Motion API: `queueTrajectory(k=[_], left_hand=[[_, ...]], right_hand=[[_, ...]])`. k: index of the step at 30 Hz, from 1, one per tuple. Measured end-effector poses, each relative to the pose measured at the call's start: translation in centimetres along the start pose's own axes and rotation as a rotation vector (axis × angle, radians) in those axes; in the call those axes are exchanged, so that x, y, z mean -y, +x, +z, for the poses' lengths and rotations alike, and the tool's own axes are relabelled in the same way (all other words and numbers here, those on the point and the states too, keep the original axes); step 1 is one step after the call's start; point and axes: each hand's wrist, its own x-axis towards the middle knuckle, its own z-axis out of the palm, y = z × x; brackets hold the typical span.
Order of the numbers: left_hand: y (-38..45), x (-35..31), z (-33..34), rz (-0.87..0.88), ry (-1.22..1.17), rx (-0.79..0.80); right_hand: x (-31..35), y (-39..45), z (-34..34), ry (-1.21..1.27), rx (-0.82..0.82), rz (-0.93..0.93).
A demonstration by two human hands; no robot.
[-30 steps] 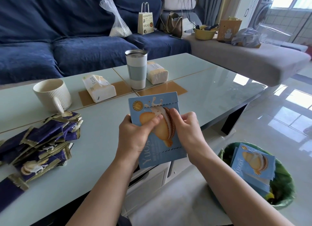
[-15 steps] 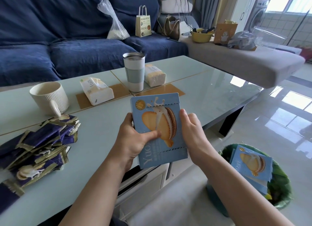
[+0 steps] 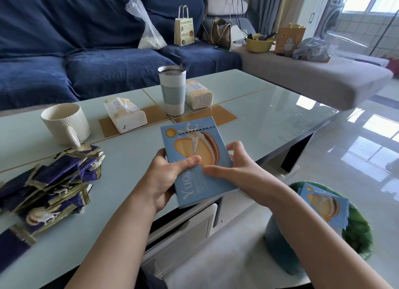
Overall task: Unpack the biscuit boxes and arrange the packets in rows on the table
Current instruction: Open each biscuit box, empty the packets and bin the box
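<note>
Blue cardboard biscuit box (image 3: 195, 159), printed with a cream sandwich biscuit, sits upright between my two hands, held above the near edge of the pale glass surface (image 3: 269, 116). My left hand (image 3: 164, 176) grips its left side, thumb curled across the front. My right hand (image 3: 235, 170) wraps the right edge, thumb laid flat on the front panel and fingers (image 3: 232, 147) curled behind. A perforated tear line runs along the top of the front, and I judge the box unopened. To open it well, I should keep the left grip firm and low, then work my right thumb up to that dotted line and press in there, not crush the middle. Purple-and-gold foil biscuit packets (image 3: 51, 185) lie in a loose heap on the surface, well to my left, not yet in rows.
</note>
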Motion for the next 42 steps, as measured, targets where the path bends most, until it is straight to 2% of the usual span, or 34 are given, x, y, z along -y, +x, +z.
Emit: queueTrajectory(k=[5,10,14,23,27,33,38,42], left_hand=[[0.0,-0.1,-0.5,-0.032,0.06,0.09],[0.2,0.8,-0.1,0.015,0.14,0.045],[0.5,1.1,0.2,0.042,0.144,0.014],[0.6,1.0,0.2,0.079,0.165,-0.055],[0.9,1.3,-0.1,0.083,0.18,-0.068],[1.3,1.8,0.0,0.124,0.207,-0.133],[1.6,1.8,-0.3,0.127,0.179,-0.16],[1.7,1.9,-0.4,0.144,0.215,-0.191]], right_hand=[[-0.2,0.0,-0.2,-0.021,-0.007,0.032],[-0.5,0.3,-0.2,-0.141,-0.059,0.038],[-0.4,0.4,-0.2,-0.146,-0.094,0.032],[0.3,-0.2,-1.4,0.095,0.089,0.072],[0.1,-0.2,-1.2,0.012,0.087,0.066],[0.0,0.0,0.1,-0.193,-0.062,-0.025],[0.2,0.1,-0.3,-0.122,-0.029,-0.035],[0.5,0.0,-1.4,0.056,0.054,0.007]])
